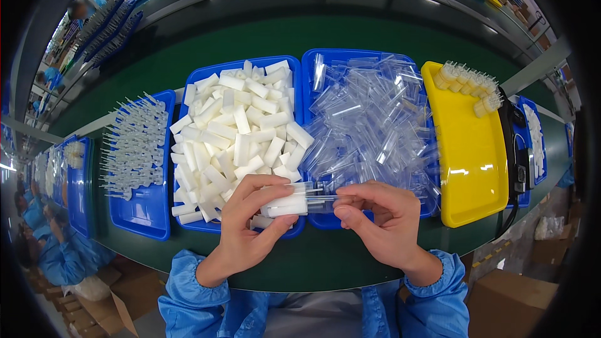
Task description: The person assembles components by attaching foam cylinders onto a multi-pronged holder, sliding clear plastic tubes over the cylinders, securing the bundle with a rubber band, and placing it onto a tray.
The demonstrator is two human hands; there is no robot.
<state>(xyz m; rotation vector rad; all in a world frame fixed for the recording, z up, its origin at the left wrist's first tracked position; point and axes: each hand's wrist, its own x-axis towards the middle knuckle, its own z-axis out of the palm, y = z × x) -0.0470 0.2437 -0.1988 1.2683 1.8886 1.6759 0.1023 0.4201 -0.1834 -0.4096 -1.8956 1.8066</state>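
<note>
My left hand [251, 220] is closed around a small bundle of white foam sticks [289, 204], which seem to sit partly in clear plastic. Slender clear plastic tubes [320, 199] stretch from that bundle to my right hand [380, 218], whose thumb and fingers pinch their ends. The exact number of pieces is hidden by my fingers. Just beyond my left hand, a blue tray [183, 107] is heaped with loose white foam sticks [241, 116]. Beyond my right hand, another blue tray [307, 81] holds a pile of clear tubes [369, 116].
A yellow tray [471, 163] at right carries several capped clear pieces [466, 81] at its far end. At left, a blue tray [143, 216] holds rows of grey-white pointed parts [134, 147]. A black device with a cable [518, 172] stands beyond the yellow tray. Cardboard boxes [510, 303] lie below.
</note>
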